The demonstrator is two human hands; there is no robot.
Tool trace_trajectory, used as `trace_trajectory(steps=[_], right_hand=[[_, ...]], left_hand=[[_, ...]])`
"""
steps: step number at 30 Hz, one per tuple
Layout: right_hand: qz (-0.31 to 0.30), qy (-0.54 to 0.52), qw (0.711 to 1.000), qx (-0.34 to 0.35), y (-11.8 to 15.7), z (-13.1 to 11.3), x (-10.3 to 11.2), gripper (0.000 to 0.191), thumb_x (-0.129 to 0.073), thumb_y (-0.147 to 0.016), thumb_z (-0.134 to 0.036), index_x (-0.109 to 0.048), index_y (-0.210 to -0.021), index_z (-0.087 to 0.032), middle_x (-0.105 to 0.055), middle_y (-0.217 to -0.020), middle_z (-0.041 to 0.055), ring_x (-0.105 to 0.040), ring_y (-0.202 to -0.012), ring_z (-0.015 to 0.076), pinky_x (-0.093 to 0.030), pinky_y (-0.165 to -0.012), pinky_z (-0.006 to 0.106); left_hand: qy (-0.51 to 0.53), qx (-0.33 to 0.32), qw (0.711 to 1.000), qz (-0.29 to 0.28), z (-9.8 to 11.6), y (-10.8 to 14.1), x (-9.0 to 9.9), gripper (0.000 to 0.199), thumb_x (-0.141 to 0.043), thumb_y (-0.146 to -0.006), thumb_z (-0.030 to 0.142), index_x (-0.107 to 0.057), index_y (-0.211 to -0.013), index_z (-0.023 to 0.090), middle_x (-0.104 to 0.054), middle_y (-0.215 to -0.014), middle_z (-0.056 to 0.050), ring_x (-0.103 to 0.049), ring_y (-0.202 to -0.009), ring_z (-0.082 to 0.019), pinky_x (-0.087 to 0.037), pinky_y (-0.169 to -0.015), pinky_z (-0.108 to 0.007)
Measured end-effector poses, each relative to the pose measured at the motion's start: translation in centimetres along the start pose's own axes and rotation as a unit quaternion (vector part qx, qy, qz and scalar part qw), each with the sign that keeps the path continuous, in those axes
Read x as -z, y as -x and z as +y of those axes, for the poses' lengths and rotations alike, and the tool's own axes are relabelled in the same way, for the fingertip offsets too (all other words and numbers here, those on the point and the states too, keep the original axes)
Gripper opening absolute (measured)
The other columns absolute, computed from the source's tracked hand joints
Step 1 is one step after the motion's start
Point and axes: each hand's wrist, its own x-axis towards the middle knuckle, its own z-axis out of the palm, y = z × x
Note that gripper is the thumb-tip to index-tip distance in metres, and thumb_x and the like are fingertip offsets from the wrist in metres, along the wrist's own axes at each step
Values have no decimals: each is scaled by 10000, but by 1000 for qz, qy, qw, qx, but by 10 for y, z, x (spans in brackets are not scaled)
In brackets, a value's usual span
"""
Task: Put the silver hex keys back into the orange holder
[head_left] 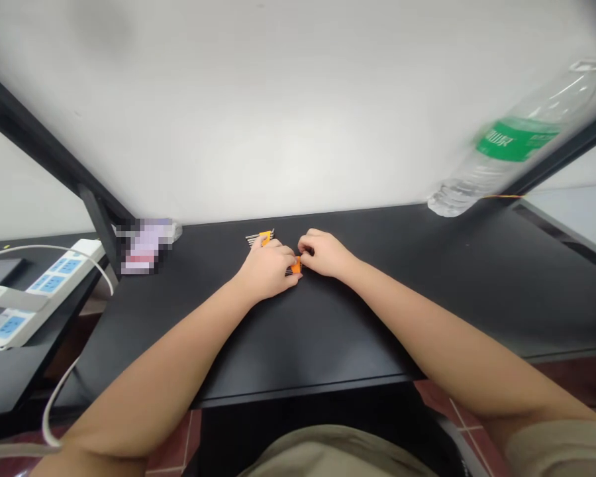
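On the black desk (298,338), well right of your right hand (325,253), you have a clear bottle (516,139) with 1 green label, near the pale wall (298,119) beyond. Left of your left hand (268,268) lies a pixelated packet (146,246). Farther left, on a 2nd desk (10,377), you see a white power strip (47,295) with blue sockets; a cable (45,419) loops nearer you.

White wall (258,119) behind black desk (298,338), reddish tiled floor (171,447).
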Motion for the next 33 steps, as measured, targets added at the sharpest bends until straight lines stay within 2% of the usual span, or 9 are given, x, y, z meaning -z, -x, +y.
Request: trace_trajectory(steps=[10, 16, 20, 23, 25, 27, 28, 30, 33], right_hand=[[-6, 39, 999, 17, 10, 24, 16, 107, -600, -849, -149, -674, -888, -214, -610, -961, 49, -567, -769, 177, -473, -767, 318], [5, 21, 1000, 15, 8, 37, 20, 152, -583, -836, -125, -684, -911, -210, -616, -987, 51, -588, -798, 182, -494, -782, 325], [12, 11, 1000, -10, 8, 40, 35, 170, -579, -821, -118, -702, -892, -212, -625, -1009, 56, -613, -809, 188, -520, -802, 348], [-47, -16, 999, -18, 14, 40, 55, 241, -643, -826, -171, -737, -1032, -252, -629, -1139, 64, -644, -859, 199, -553, -813, 364], [-115, -43, 992, -7, 18, 40, 66, 434, -727, -832, -278, -704, -1263, -318, -603, -1265, 66, -663, -947, 219, -576, -842, 374], [-162, -47, 986, 8, 20, 42, 70, 581, -790, -815, -382, -658, -1380, -364, -574, -1346, 65, -660, -1047, 248, -581, -894, 390], [-175, -44, 983, 13, 20, 44, 71, 582, -798, -815, -410, -665, -1379, -371, -566, -1367, 63, -652, -1086, 259, -576, -920, 397], [-184, -43, 982, 14, 18, 48, 68, 461, -766, -850, -415, -717, -1305, -365, -561, -1383, 56, -641, -1124, 264, -561, -958, 404], [-174, -58, 983, 6, 13, 52, 62, 290, -692, -909, -393, -764, -1184, -332, -576, -1343, 53, -640, -1098, 244, -541, -978, 403]], left_hand=[[15, 13, 1000, 7, -7, 2, 0, 144, -703, -873, 386, -769, -899, 261, -776, -1076, -36, -632, -1094, -294, -290, -1177, -586], [26, 11, 1000, 12, -18, 6, 4, 136, -709, -865, 385, -741, -844, 255, -772, -1067, -23, -644, -1098, -271, -335, -1172, -529], [36, 12, 999, 12, -21, 6, 4, 158, -706, -863, 395, -711, -808, 247, -770, -1042, -12, -659, -1063, -253, -348, -1163, -512], [44, 17, 999, 10, -21, 6, 4, 164, -698, -865, 393, -705, -799, 244, -768, -1053, -15, -667, -1054, -249, -367, -1148, -493], [44, 17, 999, 4, -20, 5, 4, 180, -688, -875, 394, -697, -785, 239, -766, -1038, -18, -671, -1037, -247, -390, -1121, -477], [41, 16, 999, 1, -20, 5, 4, 187, -680, -882, 390, -688, -778, 234, -763, -1022, -20, -672, -1018, -245, -405, -1096, -465], [40, 15, 999, 1, -20, 5, 4, 184, -679, -883, 386, -685, -780, 233, -762, -1016, -19, -672, -1012, -245, -411, -1085, -461], [38, 16, 999, 0, -20, 4, 4, 172, -679, -881, 378, -683, -790, 232, -759, -998, -18, -672, -1000, -245, -425, -1058, -451], [41, 16, 999, -8, -21, 4, 4, 172, -684, -879, 377, -684, -792, 229, -756, -982, -21, -671, -978, -243, -451, -1005, -426]])
